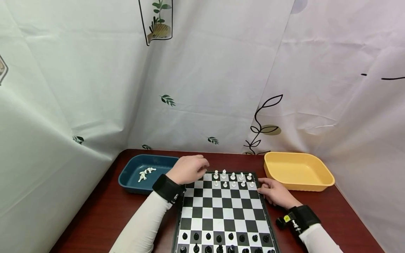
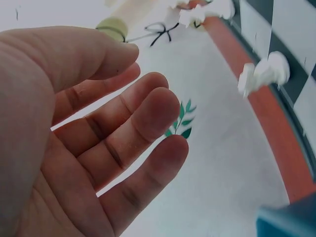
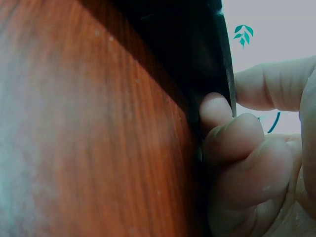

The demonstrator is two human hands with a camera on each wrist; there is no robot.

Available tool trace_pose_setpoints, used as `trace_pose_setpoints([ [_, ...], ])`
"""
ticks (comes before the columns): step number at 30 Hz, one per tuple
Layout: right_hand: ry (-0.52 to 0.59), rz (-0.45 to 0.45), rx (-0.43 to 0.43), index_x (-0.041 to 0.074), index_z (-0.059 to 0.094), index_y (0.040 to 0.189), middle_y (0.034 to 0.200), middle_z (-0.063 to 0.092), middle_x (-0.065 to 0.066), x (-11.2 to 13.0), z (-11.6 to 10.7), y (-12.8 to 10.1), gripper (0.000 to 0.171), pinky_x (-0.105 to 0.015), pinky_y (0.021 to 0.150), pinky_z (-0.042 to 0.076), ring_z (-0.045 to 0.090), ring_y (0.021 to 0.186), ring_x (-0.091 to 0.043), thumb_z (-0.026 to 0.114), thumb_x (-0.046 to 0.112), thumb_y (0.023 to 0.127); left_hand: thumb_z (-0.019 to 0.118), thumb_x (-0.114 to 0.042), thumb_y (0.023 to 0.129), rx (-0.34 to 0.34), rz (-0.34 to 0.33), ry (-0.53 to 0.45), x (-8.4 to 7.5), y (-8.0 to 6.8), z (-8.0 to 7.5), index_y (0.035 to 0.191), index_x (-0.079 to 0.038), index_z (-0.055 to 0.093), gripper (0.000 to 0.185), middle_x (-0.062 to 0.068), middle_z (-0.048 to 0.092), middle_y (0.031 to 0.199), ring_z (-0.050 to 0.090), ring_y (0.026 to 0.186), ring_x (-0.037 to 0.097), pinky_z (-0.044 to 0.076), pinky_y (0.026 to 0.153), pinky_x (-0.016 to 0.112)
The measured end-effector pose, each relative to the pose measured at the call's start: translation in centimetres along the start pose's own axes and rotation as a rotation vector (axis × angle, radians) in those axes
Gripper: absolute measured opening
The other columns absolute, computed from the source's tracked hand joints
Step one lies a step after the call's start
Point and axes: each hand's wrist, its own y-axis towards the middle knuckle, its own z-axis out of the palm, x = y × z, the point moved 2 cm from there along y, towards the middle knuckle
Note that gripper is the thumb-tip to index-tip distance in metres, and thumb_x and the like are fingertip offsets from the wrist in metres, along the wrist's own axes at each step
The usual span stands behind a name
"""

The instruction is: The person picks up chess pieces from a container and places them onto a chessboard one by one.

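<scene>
A black-and-white chessboard lies on the table with black pieces lined up on the near side. White pieces stand in two rows along the far side, toward the right. Over the far left corner my left hand hovers, fingers loosely bent; its palm is bare in the left wrist view, where a white chess piece stands beyond the fingertips. At the board's right edge, my right hand pinches the black rim, thumb on top and fingertips against the side.
Left of the board sits a blue tray with several white chess pieces lying in it. A yellow tray stands at the back right. Behind the dark red wooden table hangs a white patterned cloth.
</scene>
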Motion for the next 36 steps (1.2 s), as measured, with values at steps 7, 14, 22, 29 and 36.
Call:
trace_pose_setpoints([
  [7,0.009,0.001,0.002,-0.013,0.052,0.154,0.069,0.057,-0.005,0.2,0.0,-0.1,0.065,-0.034,0.045,0.046,0.054,0.051,-0.021,0.077,0.016,0.101,0.075,-0.018,0.106,-0.023,-0.124,-0.018,2.1,-0.7,-1.5,0.122,-0.017,0.083,0.018,-0.002,0.076,0.111,0.072,0.091,0.012,0.060,0.079,0.034],
  [14,0.023,-0.009,0.014,-0.013,0.051,0.154,0.069,0.057,-0.005,0.3,0.1,-0.1,0.064,-0.033,0.045,0.045,0.053,0.050,-0.020,0.076,0.016,0.102,0.075,-0.016,0.105,-0.066,-0.235,-0.021,4.8,-2.0,-2.8,0.120,-0.016,0.084,0.017,-0.001,0.078,0.112,0.073,0.093,0.016,0.062,0.081,0.039],
  [22,0.020,-0.012,0.018,-0.014,0.051,0.154,0.069,0.057,-0.005,0.1,0.0,-0.2,0.065,-0.034,0.045,0.045,0.053,0.051,-0.020,0.076,0.016,0.102,0.076,-0.018,0.106,-0.036,-0.350,-0.084,7.7,-3.6,-3.2,0.122,-0.013,0.083,0.018,0.004,0.079,0.113,0.074,0.099,0.023,0.062,0.087,0.045],
  [29,0.016,-0.001,0.034,-0.013,0.049,0.155,0.068,0.057,-0.004,0.1,-0.1,-0.1,0.066,-0.034,0.045,0.047,0.054,0.051,-0.019,0.075,0.018,0.103,0.075,-0.020,0.106,0.007,-0.444,-0.119,9.2,-4.7,-3.3,0.125,-0.010,0.082,0.023,0.008,0.079,0.118,0.073,0.104,0.027,0.062,0.091,0.051],
  [36,0.020,-0.002,0.035,-0.013,0.049,0.155,0.068,0.057,-0.004,0.1,-0.2,-0.2,0.066,-0.033,0.045,0.046,0.054,0.051,-0.019,0.075,0.018,0.103,0.073,-0.021,0.106,0.041,-0.547,-0.097,11.2,-6.3,-3.4,0.123,-0.009,0.082,0.023,0.012,0.079,0.118,0.072,0.098,0.029,0.062,0.086,0.054],
])
